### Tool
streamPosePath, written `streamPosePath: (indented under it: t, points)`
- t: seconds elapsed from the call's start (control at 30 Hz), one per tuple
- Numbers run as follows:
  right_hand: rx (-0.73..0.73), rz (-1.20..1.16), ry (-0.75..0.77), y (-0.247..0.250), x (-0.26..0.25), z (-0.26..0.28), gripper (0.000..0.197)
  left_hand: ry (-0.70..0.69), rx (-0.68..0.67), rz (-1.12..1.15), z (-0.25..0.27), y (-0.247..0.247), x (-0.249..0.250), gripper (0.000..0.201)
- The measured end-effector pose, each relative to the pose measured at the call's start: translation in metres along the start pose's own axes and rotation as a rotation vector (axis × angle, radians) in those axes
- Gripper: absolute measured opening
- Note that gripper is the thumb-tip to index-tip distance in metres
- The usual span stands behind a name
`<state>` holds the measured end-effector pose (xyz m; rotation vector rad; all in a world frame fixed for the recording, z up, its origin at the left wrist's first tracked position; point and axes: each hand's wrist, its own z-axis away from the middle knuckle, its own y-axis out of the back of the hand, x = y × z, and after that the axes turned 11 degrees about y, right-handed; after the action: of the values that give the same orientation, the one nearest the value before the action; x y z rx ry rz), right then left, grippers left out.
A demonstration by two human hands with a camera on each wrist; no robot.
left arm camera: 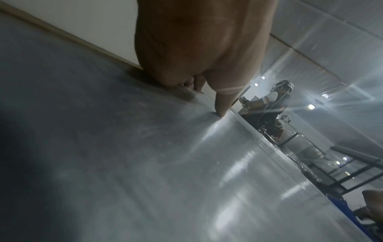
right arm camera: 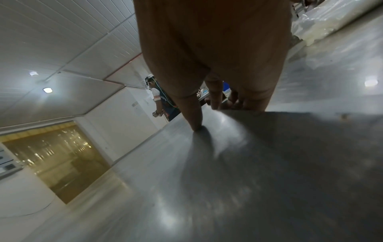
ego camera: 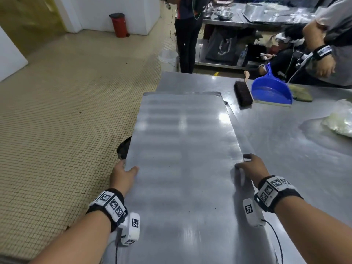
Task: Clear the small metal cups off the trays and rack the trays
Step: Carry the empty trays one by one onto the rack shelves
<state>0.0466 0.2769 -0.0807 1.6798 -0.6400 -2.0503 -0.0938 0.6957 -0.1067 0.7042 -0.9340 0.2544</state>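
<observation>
A long bare metal tray lies lengthwise in front of me, its left side overhanging the steel table's edge. No small cups show on it. My left hand grips the tray's left edge, thumb on top and fingers under. My right hand grips the right edge the same way. In the left wrist view the thumb presses on the tray. In the right wrist view my thumb lies on the tray while the other fingers curl over its rim.
On the steel table lie a dark hand brush, a blue dustpan, a cloth and a plastic bag. Two people stand beyond the table. Tiled floor lies to the left, with a red bin and white bucket.
</observation>
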Motion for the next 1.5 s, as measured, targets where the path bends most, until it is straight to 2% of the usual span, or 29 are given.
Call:
streamPosePath:
  t: [0.17, 0.3, 0.33, 0.4, 0.43, 0.57, 0.73, 0.87, 0.93, 1.03, 1.17, 1.3, 1.5]
  points:
    - [-0.053, 0.053, -0.015, 0.027, 0.016, -0.029, 0.035, 0.036, 0.037, 0.034, 0.028, -0.029, 0.0, 0.016]
    - [-0.093, 0.089, -0.017, 0.041, 0.035, -0.046, 0.047, 0.07, 0.048, -0.023, 0.049, -0.049, 0.003, 0.012]
    - [-0.097, 0.093, -0.013, 0.044, 0.038, -0.05, 0.048, 0.09, 0.035, -0.053, 0.052, -0.052, 0.005, 0.013]
    - [-0.117, 0.095, -0.002, 0.051, 0.043, -0.057, 0.048, 0.127, 0.003, -0.149, 0.051, -0.055, 0.003, 0.04]
    - [-0.127, 0.105, 0.002, 0.054, 0.045, -0.06, 0.046, 0.14, -0.021, -0.197, 0.053, -0.055, 0.008, 0.045]
    - [-0.166, 0.146, 0.047, 0.062, 0.054, -0.072, 0.037, 0.176, -0.146, -0.242, 0.059, -0.055, 0.015, 0.035]
    - [-0.203, 0.144, 0.062, 0.068, 0.064, -0.08, 0.037, 0.233, -0.185, -0.222, 0.063, -0.061, 0.009, 0.04]
    - [-0.22, 0.192, 0.105, 0.073, 0.069, -0.075, 0.037, 0.213, -0.127, -0.24, 0.066, -0.068, 0.002, 0.038]
    - [-0.241, 0.234, 0.128, 0.077, 0.07, -0.07, 0.03, 0.208, -0.115, -0.28, 0.069, -0.069, 0.002, 0.039]
    - [-0.262, 0.231, 0.101, 0.085, 0.08, -0.06, 0.043, 0.196, -0.104, -0.376, 0.071, -0.066, -0.001, 0.041]
    - [-0.269, 0.237, 0.112, 0.092, 0.092, -0.042, 0.031, 0.208, -0.101, -0.315, 0.075, -0.058, -0.012, 0.047]
    - [-0.246, 0.231, 0.143, 0.093, 0.1, -0.027, 0.041, 0.228, -0.119, -0.221, 0.079, -0.058, -0.015, 0.044]
    - [-0.244, 0.263, 0.147, 0.094, 0.104, -0.021, 0.04, 0.226, -0.136, -0.252, 0.08, -0.059, -0.009, 0.05]
